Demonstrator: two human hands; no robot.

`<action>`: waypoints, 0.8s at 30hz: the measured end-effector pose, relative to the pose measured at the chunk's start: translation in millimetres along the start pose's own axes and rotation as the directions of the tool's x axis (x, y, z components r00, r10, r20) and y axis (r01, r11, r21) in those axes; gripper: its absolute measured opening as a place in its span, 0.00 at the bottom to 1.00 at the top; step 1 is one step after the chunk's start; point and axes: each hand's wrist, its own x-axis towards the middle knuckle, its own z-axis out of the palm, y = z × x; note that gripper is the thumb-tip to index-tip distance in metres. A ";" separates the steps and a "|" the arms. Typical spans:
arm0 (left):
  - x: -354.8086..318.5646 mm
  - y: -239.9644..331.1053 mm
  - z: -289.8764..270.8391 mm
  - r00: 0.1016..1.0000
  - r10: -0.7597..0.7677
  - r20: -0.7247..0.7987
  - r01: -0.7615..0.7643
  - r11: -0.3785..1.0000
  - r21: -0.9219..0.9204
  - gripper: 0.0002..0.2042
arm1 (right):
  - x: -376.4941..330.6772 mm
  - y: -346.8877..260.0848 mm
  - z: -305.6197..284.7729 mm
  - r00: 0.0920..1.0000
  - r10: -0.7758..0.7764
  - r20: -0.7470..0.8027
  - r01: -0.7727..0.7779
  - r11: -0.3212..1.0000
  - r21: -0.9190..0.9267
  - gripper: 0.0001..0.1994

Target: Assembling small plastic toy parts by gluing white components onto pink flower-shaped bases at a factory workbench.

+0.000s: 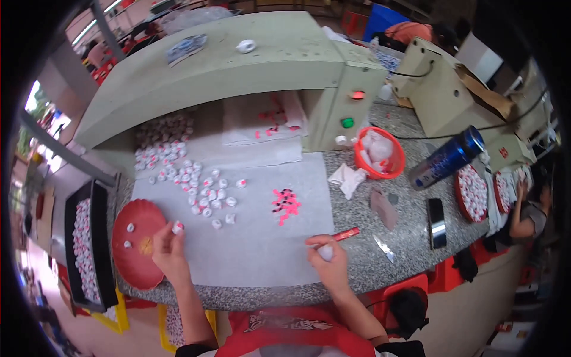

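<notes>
My left hand (170,254) pinches a small white round piece (178,226) with a red spot, just beside the red fluted dish (138,208). Two similar white pieces lie in that dish. In my right hand (330,268), fingers curl round a white, soft-looking ball (325,252) at the right edge of the white sheet (256,256). A red stick (346,234) extends by those fingers; whether they touch it I cannot tell. Many loose white pieces (205,193) spread over the sheet's left half. Small pink and black bits (286,205) form a cluster on its right.
A pale green machine housing (226,71) with lit red and green buttons arches over the sheet's far end. Rightward are a red basket (397,169), blue bottle (449,157), small blade (385,249) and phone (437,223). A black tray (106,238) stands left. Another person works far right.
</notes>
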 end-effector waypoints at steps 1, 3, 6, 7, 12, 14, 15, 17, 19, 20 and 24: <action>14.3 -6.6 -17.0 0.988 0.105 -0.114 -0.090 0.987 0.134 0.12 | 0.6 -2.1 -2.4 0.998 0.069 -0.005 -0.069 0.998 0.004 0.07; 33.0 -21.4 -44.0 0.946 0.222 -0.236 -0.146 0.942 0.303 0.12 | 1.0 -1.2 -2.6 0.986 0.165 -0.006 -0.165 0.986 0.005 0.07; 49.0 -30.9 -51.9 0.847 0.457 -0.273 -0.225 0.772 0.595 0.10 | 5.4 -1.2 12.1 0.978 0.206 0.037 -0.207 0.978 0.011 0.07; 46.0 -22.9 -30.4 0.891 0.412 -0.191 -0.264 0.812 0.520 0.09 | 7.9 -2.5 15.2 0.973 0.223 0.053 -0.224 0.974 0.012 0.07; 1.1 15.8 90.9 0.837 0.321 0.443 -0.499 0.780 0.378 0.11 | 21.5 -5.3 -8.1 0.997 0.041 0.060 -0.039 0.999 -0.023 0.06; -8.6 13.7 92.5 0.835 0.282 0.472 -0.492 0.767 0.412 0.13 | 34.4 -10.6 -17.1 0.990 -0.113 0.085 0.119 0.990 -0.074 0.07; -12.9 9.3 91.8 0.879 0.198 0.433 -0.402 0.796 0.452 0.14 | 41.8 -15.1 -24.2 0.984 -0.151 0.092 0.160 0.983 -0.095 0.07; -5.3 -16.1 91.9 0.882 0.206 0.425 -0.378 0.846 0.375 0.14 | 59.9 -24.6 -42.6 0.968 -0.238 0.082 0.251 0.937 -0.242 0.09; 30.3 -17.1 170.6 0.727 0.330 0.603 -0.643 0.635 0.428 0.12 | 76.4 -36.0 -66.6 0.989 -0.123 0.086 0.147 0.909 -0.391 0.11; 19.6 -23.7 161.6 0.670 0.446 0.594 -0.711 0.616 0.339 0.13 | 87.2 -16.1 -84.1 0.965 -0.252 0.071 0.258 0.868 -0.425 0.12; -37.6 58.0 119.9 0.611 0.496 0.617 -0.789 0.442 0.427 0.18 | 102.0 28.3 -126.9 0.900 -0.432 0.053 0.382 0.726 -0.573 0.14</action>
